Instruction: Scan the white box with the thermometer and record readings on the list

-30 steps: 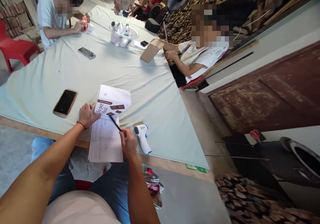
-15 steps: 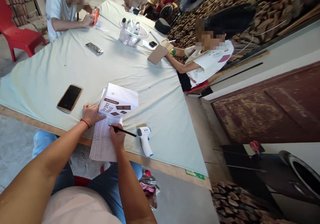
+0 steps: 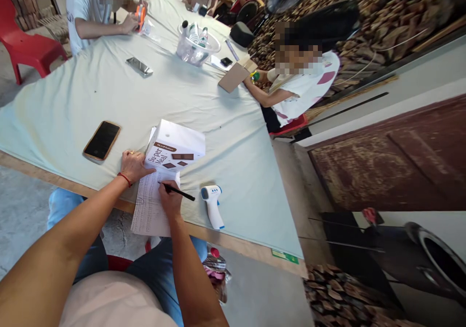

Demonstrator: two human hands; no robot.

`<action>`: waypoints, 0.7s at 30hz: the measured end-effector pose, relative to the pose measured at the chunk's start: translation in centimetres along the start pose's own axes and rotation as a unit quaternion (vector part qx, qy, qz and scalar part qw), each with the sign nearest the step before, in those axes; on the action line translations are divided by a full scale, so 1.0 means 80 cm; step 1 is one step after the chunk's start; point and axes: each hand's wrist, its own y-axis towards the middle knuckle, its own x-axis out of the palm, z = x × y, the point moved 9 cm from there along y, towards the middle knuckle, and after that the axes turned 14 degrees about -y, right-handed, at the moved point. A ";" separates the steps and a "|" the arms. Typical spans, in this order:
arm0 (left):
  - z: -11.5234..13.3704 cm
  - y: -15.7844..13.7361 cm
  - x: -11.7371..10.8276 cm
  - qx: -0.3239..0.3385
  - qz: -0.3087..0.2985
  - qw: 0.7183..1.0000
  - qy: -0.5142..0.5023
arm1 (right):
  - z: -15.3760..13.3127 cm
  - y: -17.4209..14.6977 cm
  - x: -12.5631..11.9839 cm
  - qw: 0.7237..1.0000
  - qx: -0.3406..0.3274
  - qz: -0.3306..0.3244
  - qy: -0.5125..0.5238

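My right hand [image 3: 171, 195] is closed around a black pen [image 3: 182, 193], its tip against a sheet of paper [image 3: 151, 213] covered in rows of writing. The sheet's lower end hangs past the table edge. Resting on the table, my left hand [image 3: 134, 165] lies at the left edge of the sheet, thumb stretched across it and apart from the partly hidden fingers. Just above the thumb, a white box [image 3: 178, 140] printed "Super Meal" covers the upper part of the paper. A white and blue infrared thermometer [image 3: 211, 205] lies right of my right hand.
A dark phone [image 3: 102, 141] lies left of the box; a silver phone [image 3: 139, 67] is farther back. A clear basket [image 3: 192, 52] holds bottles. One person [image 3: 87, 16] handles an orange thing at far left; another [image 3: 291, 84] holds a cardboard piece [image 3: 233, 77] at right.
The pen has tilted slightly in my right hand, its rear end shifting left. My left hand stays in place. The view has shifted slightly.
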 end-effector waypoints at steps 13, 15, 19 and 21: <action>-0.001 0.001 0.000 -0.005 0.003 1.000 0.009 | 0.000 0.001 0.003 1.000 -0.009 -0.011 0.002; -0.001 0.001 0.000 -0.005 0.003 1.000 0.009 | 0.000 0.001 0.003 1.000 -0.004 -0.011 0.001; 0.000 0.002 0.000 -0.002 -0.001 1.000 0.007 | 0.002 0.000 0.003 1.000 0.012 -0.007 0.014; 0.000 0.002 0.001 -0.003 -0.003 1.000 0.009 | 0.004 -0.001 0.001 1.000 0.021 0.004 0.020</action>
